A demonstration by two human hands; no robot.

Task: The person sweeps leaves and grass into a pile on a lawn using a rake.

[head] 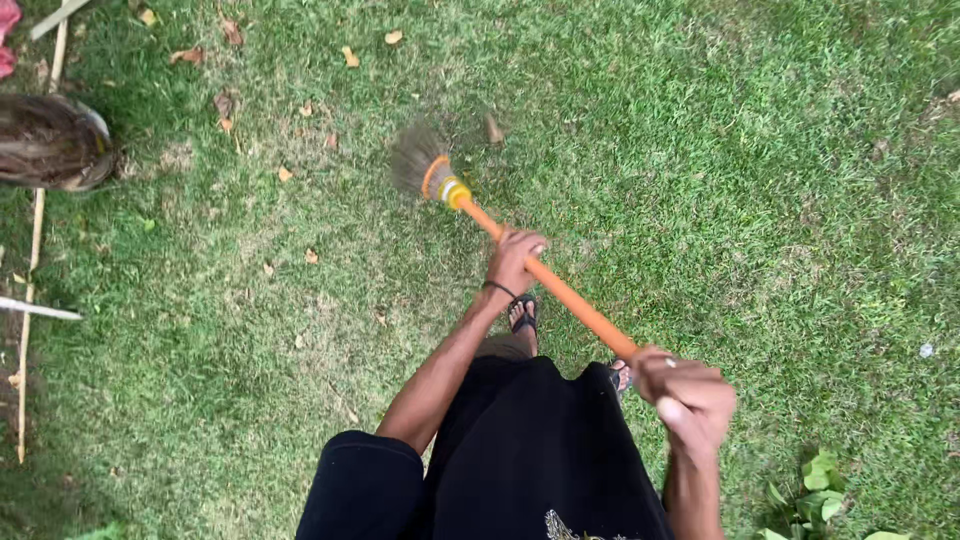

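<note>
In the middle of the frame, a broom (520,255) is slanting from lower right up to its blurred bristle head, which is brushing the grass (760,170) left of centre. The left hand (513,262) is wrapping its fingers around the orange handle midway along it, while the right hand (688,395) is gripping the handle's end at lower right. Dry leaves (285,173) are lying scattered across the upper left, near a brown stump (50,142) at the left edge.
</note>
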